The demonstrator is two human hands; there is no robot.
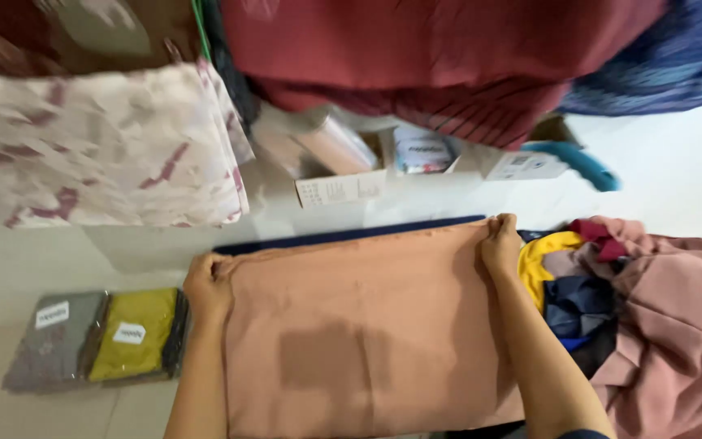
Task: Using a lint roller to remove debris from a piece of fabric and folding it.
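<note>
A salmon-pink cloth (367,333) lies spread flat in front of me, over a dark blue layer (343,236) whose edge shows along its far side. My left hand (207,284) grips the cloth's far left corner. My right hand (500,244) grips the far right corner. Both forearms reach in from below along the cloth's sides.
Two flat packed cloths, grey (56,340) and mustard (133,333), lie at the left. A heap of mixed garments (635,317) sits at the right. Behind are an open cardboard box (343,189), a patterned white cloth (99,146), hanging red fabric (432,57) and a blue hanger (578,162).
</note>
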